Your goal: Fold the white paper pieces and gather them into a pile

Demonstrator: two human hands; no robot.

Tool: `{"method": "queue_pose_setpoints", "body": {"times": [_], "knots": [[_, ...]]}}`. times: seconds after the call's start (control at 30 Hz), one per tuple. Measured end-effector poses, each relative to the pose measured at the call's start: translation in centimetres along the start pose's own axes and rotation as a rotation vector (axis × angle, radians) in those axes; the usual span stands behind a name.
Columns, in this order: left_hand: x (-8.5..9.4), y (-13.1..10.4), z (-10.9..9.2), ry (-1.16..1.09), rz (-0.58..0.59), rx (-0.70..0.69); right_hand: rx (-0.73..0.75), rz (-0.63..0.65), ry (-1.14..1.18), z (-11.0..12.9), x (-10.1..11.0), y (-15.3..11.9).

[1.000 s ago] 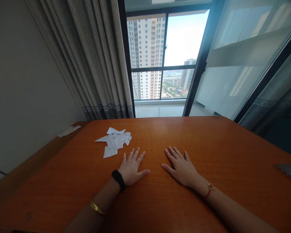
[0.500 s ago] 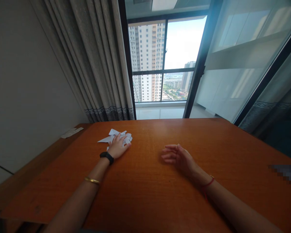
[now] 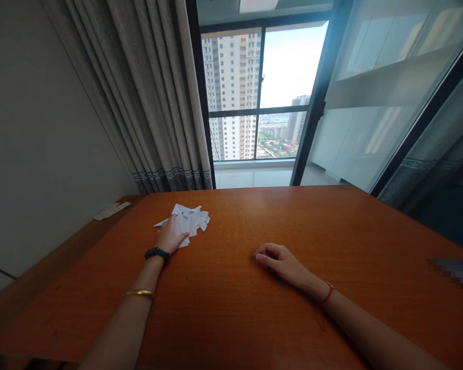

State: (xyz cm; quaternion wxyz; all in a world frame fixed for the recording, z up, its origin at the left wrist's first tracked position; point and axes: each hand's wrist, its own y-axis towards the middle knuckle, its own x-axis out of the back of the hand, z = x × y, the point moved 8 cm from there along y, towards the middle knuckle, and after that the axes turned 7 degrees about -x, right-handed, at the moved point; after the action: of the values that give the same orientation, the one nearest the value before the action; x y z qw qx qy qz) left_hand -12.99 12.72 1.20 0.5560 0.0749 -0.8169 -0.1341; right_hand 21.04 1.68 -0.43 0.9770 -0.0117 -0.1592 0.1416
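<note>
A loose pile of white paper scraps (image 3: 193, 221) lies on the brown wooden table (image 3: 224, 298), left of its middle. My left hand (image 3: 170, 237), with a black band on its wrist, rests against the near left side of the pile. Its thumb is spread away from the fingers and touches the paper; the fingertips are partly hidden at the scraps. Apart from the paper, my right hand (image 3: 280, 261) rests on the tabletop with its fingers curled in towards the thumb. Nothing shows in it.
Another flat pale paper piece (image 3: 111, 210) lies on the ledge beside the table's left edge. A blurred, pixelated object (image 3: 457, 272) is at the right edge. Beyond the table hang a grey curtain (image 3: 154, 103) and a dark-framed window (image 3: 258, 110).
My left hand has drawn back leftward from on top of the scraps, uncovering more of them. My right hand has lowered to the table, its fingers curling in.
</note>
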Motion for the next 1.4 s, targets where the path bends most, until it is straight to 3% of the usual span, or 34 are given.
{"method": "queue_pose_setpoints", "body": {"times": [0.1, 0.27, 0.37, 0.57, 0.73, 0.8, 0.87, 0.97, 1.07, 1.17, 1.23, 1.27, 1.33, 1.4], "knots": [[0.9, 0.0, 0.2, -0.149, -0.098, 0.013, 0.006, -0.002, -0.01, 0.1, -0.1, 0.0], [1.2, -0.3, 3.0, -0.678, -0.303, 0.288, 0.0, -0.012, 0.0, 0.0, 0.0, 0.0], [1.0, -0.5, 3.4, -0.95, -0.381, 0.393, -0.001, -0.008, -0.014, 0.0, -0.1, 0.0], [0.3, -1.0, 1.5, -1.379, -0.349, 0.492, 0.008, -0.01, -0.025, -0.1, -0.1, 0.1], [-0.1, -1.3, -0.5, -1.485, -0.234, 0.492, 0.002, 0.001, -0.048, -0.4, -0.1, 0.1], [-0.4, -1.7, -2.2, -1.459, -0.15, 0.448, 0.0, -0.016, -0.023, -0.6, -0.1, 0.2], [-0.8, -2.2, -5.3, -1.419, -0.015, 0.347, 0.012, -0.069, 0.044, -0.7, 0.2, 0.3], [-2.1, -4.2, -12.2, -1.329, 0.324, 0.118, 0.045, -0.183, 0.174, -0.5, 0.8, 0.2], [-3.6, -7.0, -18.1, -1.26, 0.582, -0.04, 0.016, -0.19, 0.305, -0.3, 0.9, 0.2], [-4.7, -8.5, -20.8, -1.213, 0.717, -0.157, -0.057, -0.176, 0.322, -0.6, 1.6, 0.2], [-4.9, -7.8, -19.7, -1.096, 0.656, -0.203, -0.072, -0.223, 0.225, -0.8, 2.8, 0.3], [-4.6, -6.7, -18.3, -0.991, 0.567, -0.203, -0.064, -0.245, 0.144, -0.9, 3.3, 0.3], [-3.2, -3.9, -14.1, -0.64, 0.327, -0.166, -0.025, -0.283, -0.111, -0.7, 4.0, 0.3], [-1.7, -1.0, -9.6, -0.483, 0.184, -0.071, 0.039, -0.372, -0.44, -0.1, 4.3, 0.1]]}}
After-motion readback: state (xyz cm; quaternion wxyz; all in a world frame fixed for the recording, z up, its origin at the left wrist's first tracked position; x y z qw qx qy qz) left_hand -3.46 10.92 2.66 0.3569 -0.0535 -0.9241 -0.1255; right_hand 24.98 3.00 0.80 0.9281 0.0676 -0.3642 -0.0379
